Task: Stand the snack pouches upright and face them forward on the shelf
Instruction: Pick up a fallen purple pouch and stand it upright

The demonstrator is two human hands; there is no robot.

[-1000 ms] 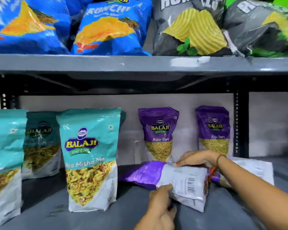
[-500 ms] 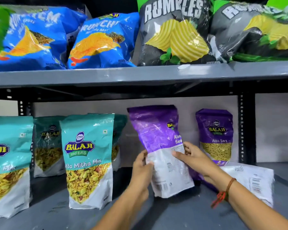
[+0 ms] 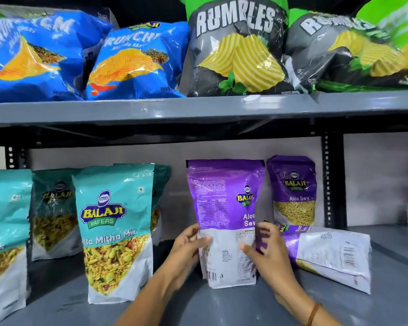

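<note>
I had both hands, left (image 3: pixel 189 245) and right (image 3: pixel 266 250), clamped on the purple pouch (image 3: pixel 224 217), upright on the shelf (image 3: pixel 222 307) but apparently back-side out. Teal pouches (image 3: pixel 116 231) faced forward; one purple pouch (image 3: pixel 330 255) lay flat alongside.

Head view, close to the shelves

The single head-worn camera faced the lower shelf (image 3: pixel 222 309) straight on from near, the upper shelf (image 3: pixel 151 110) crossing above, both hands entering from below.
</note>
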